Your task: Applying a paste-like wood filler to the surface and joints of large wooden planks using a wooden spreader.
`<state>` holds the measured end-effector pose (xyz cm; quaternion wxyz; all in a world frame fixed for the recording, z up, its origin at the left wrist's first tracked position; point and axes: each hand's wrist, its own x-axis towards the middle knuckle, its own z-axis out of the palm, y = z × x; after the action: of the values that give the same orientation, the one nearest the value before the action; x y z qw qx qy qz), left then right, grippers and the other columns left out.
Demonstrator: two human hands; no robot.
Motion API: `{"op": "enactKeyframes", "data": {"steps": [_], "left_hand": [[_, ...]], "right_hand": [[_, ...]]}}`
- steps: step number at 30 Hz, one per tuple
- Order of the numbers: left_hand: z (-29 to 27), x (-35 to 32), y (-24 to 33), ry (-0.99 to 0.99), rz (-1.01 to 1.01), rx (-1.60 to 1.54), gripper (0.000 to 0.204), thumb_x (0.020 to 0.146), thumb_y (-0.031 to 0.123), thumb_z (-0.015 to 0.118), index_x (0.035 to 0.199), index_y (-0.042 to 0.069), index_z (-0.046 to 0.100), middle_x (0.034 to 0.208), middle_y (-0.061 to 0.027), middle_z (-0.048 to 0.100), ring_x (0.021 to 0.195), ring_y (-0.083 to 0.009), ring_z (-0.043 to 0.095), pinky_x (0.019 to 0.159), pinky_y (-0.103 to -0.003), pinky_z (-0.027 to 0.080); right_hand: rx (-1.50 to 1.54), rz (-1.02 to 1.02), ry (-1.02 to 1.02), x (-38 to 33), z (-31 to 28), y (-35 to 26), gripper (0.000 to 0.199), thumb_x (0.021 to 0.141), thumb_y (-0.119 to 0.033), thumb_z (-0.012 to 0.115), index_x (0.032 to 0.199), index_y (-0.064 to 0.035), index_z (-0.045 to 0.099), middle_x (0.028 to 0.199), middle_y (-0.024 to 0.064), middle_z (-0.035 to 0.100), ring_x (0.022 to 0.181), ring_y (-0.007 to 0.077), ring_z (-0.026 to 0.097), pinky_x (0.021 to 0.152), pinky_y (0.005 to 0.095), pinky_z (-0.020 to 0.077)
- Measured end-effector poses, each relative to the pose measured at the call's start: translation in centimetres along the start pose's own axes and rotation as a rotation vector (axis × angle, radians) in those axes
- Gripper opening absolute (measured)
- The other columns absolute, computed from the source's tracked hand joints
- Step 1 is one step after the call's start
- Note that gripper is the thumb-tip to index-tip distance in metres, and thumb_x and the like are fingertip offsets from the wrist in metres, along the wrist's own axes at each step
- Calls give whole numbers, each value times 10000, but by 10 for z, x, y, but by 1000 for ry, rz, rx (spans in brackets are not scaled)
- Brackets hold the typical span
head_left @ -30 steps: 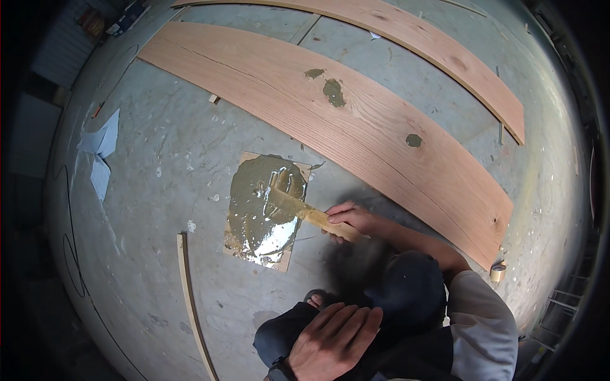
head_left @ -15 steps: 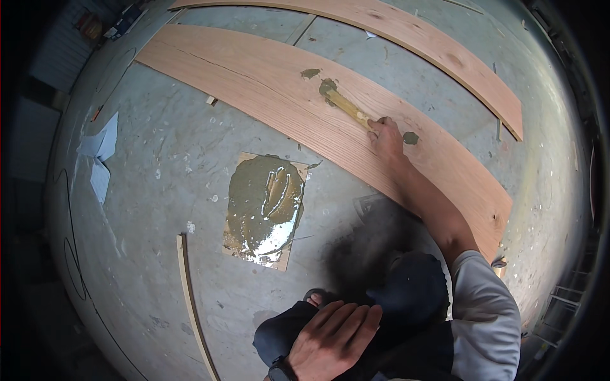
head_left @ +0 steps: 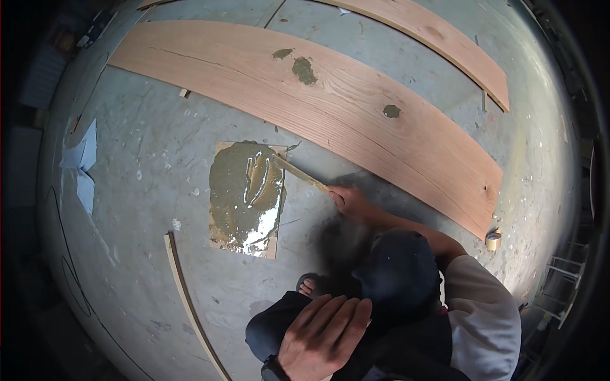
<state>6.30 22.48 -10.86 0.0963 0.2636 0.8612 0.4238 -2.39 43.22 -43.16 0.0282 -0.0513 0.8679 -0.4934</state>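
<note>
Free passage between filler board (head_left: 272,247) and batten (head_left: 180,286)

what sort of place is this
Probably a workshop or garage: a long wooden board patched with greenish paste, a roll of tape near its end, and a spotted grey floor.

Paste (head_left: 229,178) lies on the panel (head_left: 272,248). Clockwise from there come the near plank (head_left: 324,101) at one o'clock with another plank (head_left: 438,38) behind it, stick (head_left: 304,176) at two, tape roll (head_left: 493,241) at three, strip (head_left: 184,300) at seven, paper (head_left: 81,153) at nine.
</note>
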Motion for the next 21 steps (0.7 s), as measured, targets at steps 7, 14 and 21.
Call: {"op": "enactKeyframes", "data": {"steps": [7, 14, 21], "left_hand": [[-3, -4, -8, 40, 180, 182, 307, 795, 86, 777, 1087, 5, 727, 945, -84, 707, 895, -225, 711, 817, -357, 601], [-5, -8, -6, 51, 201, 155, 302, 785, 77, 781, 1071, -3, 727, 932, -88, 707, 885, -232, 713, 819, -358, 603], [-14, -9, 0, -34, 204, 163, 337, 848, 83, 676, 1176, 8, 690, 1035, -105, 695, 962, -246, 704, 894, -379, 574]], "right_hand": [[24, 25, -403, -2, 17, -3, 230, 996, -190, 551, 1022, 6, 669, 844, 221, 689, 694, 397, 661, 621, 434, 525], [856, 670, -811, 16, 6, -23, 290, 1021, -232, 568, 1121, 13, 688, 896, 90, 739, 661, 142, 659, 620, 294, 535], [-187, -50, -250, 17, 21, -22, 494, 809, -99, 728, 1290, -43, 632, 1078, 172, 701, 947, 305, 715, 806, 381, 573]]}}
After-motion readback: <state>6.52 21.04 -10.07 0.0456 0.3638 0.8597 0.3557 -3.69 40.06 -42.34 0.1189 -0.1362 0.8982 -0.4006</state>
